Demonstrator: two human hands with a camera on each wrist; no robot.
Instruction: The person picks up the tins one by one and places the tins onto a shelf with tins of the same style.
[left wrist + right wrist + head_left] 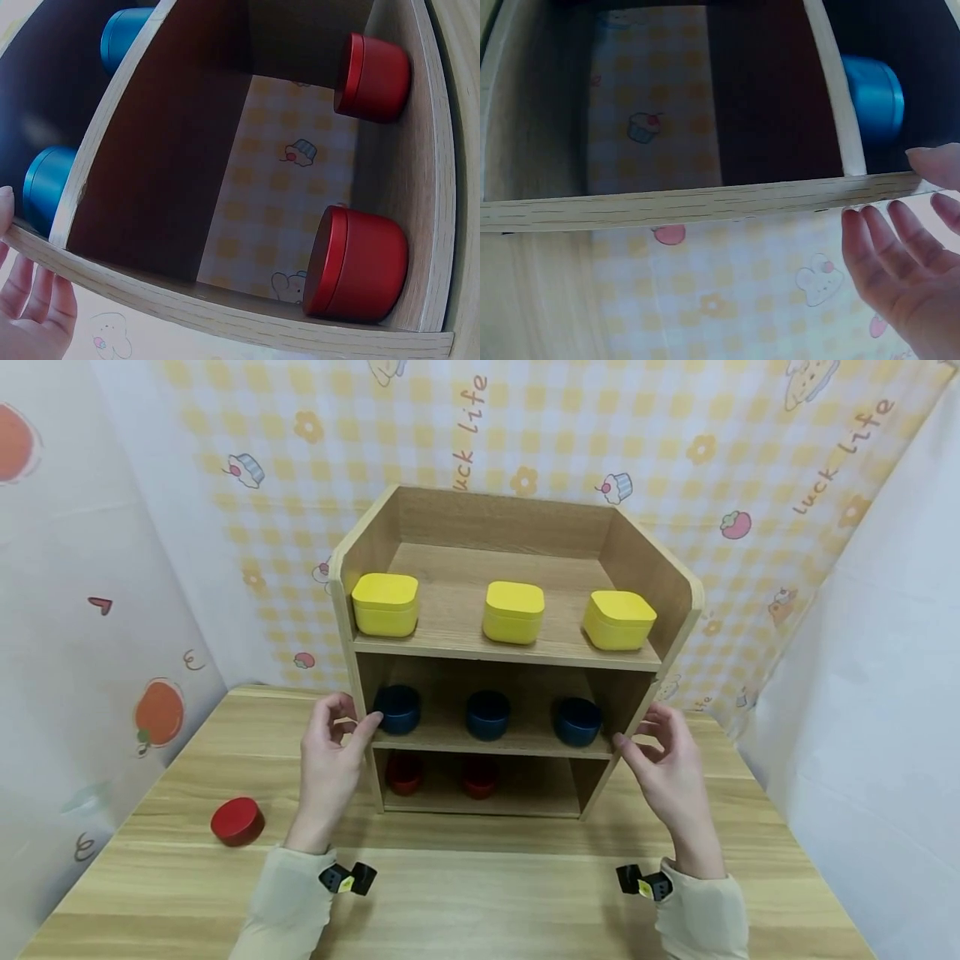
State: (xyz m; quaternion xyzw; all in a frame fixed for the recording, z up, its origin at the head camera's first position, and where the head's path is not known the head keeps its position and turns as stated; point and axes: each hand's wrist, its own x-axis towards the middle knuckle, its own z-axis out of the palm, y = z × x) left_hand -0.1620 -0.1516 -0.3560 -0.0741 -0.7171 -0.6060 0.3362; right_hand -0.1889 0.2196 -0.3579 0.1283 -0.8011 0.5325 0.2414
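Note:
A small wooden shelf point(480, 748) with three levels stands on the table, held at its sides by both hands. My left hand point(332, 760) grips the left side panel at the middle board, thumb at the front edge and fingers outside. At the same height, my right hand point(670, 768) grips the right side panel, thumb in front. Three yellow boxes point(513, 612) sit on the top level. On the middle level are three round blue tins point(488, 716). Two red tins point(360, 266) stand on the bottom level, left and centre; its right part holds no tin.
Another round red tin point(237, 822) lies on the wooden table point(480, 902), left of the left forearm. A checked, printed cloth point(562, 427) hangs behind the shelf. Pale cloth walls point(862, 693) border the table on both sides.

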